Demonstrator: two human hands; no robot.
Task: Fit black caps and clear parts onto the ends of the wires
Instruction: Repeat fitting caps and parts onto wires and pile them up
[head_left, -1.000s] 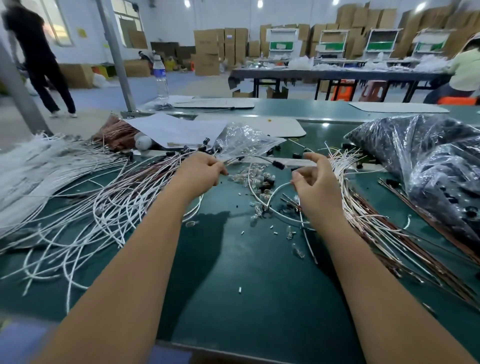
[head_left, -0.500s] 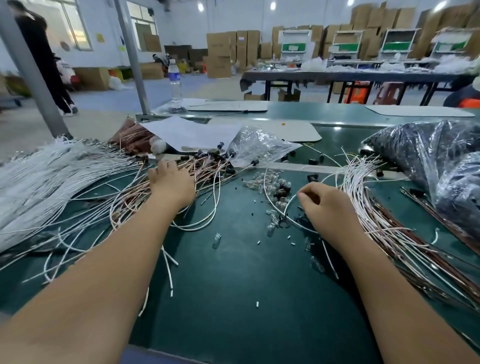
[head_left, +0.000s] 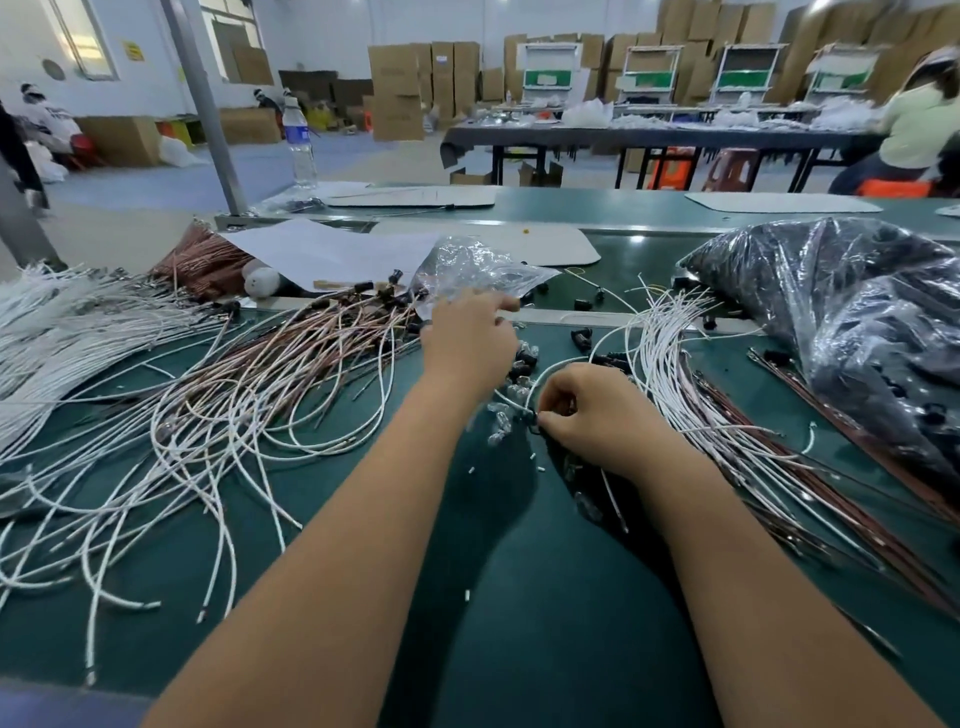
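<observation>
My right hand (head_left: 597, 415) is closed in a pinch on the end of a white wire (head_left: 563, 361), which loops up and away to the right; something small and black sits at its fingertips. My left hand (head_left: 467, 340) hovers just beyond it, over a small heap of clear parts (head_left: 497, 435) and black caps (head_left: 521, 364). Its fingers are spread, the index finger pointing right, and I see nothing held in it. More black caps (head_left: 582, 336) lie loose further right. A fan of white wires (head_left: 670, 374) lies beside my right hand.
Looped white and copper-coloured wires (head_left: 218, 415) cover the green table (head_left: 519, 597) at left, with a white bundle (head_left: 57, 327) beyond. A crumpled clear bag (head_left: 467, 265), a paper sheet (head_left: 322, 249) and a big dark plastic bag (head_left: 841, 322) sit behind. People work at tables beyond.
My left hand has left the wire pile on the left and swung right to the heap of small parts. My right hand has stayed put, pinching the wire end.
</observation>
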